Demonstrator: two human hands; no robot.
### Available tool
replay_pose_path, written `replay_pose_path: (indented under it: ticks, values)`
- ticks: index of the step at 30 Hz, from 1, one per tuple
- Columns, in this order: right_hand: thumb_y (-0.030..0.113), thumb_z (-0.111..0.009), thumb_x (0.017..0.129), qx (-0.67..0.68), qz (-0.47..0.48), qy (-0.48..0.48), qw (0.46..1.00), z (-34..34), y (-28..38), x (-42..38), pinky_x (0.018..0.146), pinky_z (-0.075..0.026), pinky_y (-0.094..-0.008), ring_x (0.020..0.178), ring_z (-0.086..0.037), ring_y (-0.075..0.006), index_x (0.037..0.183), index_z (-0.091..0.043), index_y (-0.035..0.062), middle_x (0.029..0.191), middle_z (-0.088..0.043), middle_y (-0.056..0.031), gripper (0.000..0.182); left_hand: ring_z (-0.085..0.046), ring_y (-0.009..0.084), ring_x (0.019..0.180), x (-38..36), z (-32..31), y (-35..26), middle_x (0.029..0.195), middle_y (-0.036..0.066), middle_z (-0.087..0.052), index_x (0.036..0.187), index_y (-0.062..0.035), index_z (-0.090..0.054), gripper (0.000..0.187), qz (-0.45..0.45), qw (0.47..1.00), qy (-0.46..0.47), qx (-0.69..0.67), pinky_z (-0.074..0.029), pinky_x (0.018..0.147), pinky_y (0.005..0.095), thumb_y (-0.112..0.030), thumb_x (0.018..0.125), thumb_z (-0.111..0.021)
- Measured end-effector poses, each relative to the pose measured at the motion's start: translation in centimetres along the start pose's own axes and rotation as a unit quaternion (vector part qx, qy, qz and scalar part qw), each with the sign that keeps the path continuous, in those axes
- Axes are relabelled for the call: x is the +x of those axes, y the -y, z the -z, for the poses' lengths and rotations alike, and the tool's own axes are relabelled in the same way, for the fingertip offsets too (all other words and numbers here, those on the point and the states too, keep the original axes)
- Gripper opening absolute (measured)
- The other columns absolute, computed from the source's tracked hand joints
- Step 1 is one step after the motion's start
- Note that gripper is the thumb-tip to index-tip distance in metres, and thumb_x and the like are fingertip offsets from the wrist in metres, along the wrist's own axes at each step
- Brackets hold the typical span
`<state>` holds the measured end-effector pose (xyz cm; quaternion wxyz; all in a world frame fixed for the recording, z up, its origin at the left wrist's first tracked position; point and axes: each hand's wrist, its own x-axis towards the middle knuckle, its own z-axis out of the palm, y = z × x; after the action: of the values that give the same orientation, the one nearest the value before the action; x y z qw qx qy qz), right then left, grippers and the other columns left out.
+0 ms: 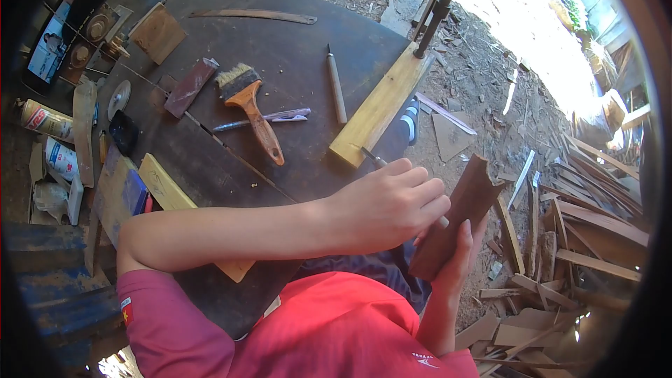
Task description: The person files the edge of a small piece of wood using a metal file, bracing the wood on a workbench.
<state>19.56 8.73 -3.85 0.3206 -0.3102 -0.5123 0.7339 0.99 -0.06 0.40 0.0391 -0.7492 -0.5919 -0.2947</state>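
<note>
My left hand (404, 199) is closed around a slim carving tool (378, 161). Its thin metal tip points up and left past the knuckles, and the other end (444, 222) shows below the fingers, close to the wood. In my right hand (458, 259) is a dark brown wooden block (455, 213), held tilted with the thumb along its near face and the fingers behind. The block has a notched upper end. Just beyond my left hand lies a yellowish wooden board (385, 105), with a dark clamp (435, 17) at its far end.
On the dark table (280, 35) lie a paintbrush (253, 112), pens (262, 120), another slim pointed tool (336, 87), a reddish block (191, 88) and a curved wood strip (253, 16). A phone (68, 28) and cans (47, 120) stand left. Wood scraps (595, 224) cover the ground right.
</note>
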Motion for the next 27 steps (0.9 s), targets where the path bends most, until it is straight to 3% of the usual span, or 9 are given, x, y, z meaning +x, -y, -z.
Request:
replay_pose_path:
  ticks: [15,23,27]
  values:
    - [0.037,-0.057,0.1,-0.046,0.045,-0.035,0.997,-1.9,2.0,1.1,0.06,-0.056,-0.038,0.071,-0.067,-0.0277,0.149,-0.029,0.0051,0.111,-0.06,-0.0192,0.065,-0.056,0.0177,0.081,0.4,-0.1,0.1,0.092,0.004,-0.052,0.097,-0.008,-0.059,0.017,0.021,0.997,-0.067,-0.037,-0.044,0.074,0.0333,-0.018,0.088,-0.069]
    - [0.039,-0.062,0.094,-0.022,0.086,0.01,0.996,-0.9,2.4,0.8,0.062,-0.057,-0.0392,0.073,-0.066,-0.0282,0.153,-0.026,0.0052,0.11,-0.059,-0.0224,0.077,-0.057,0.0197,0.077,0.9,0.4,0.2,0.09,0.005,-0.053,0.095,-0.0068,-0.057,0.015,0.043,0.99,-0.109,-0.08,-0.044,0.072,0.0336,-0.013,0.087,-0.068]
    - [0.046,-0.067,0.092,-0.024,0.13,-0.022,0.991,-0.7,2.6,0.2,0.061,-0.057,-0.0382,0.075,-0.066,-0.0281,0.157,-0.023,0.0077,0.112,-0.058,-0.0219,0.087,-0.057,0.0233,0.074,1.1,0.1,0.5,0.089,0.007,-0.052,0.091,-0.0059,-0.054,0.017,0.052,0.984,-0.147,-0.087,-0.045,0.068,0.0358,-0.009,0.085,-0.069]
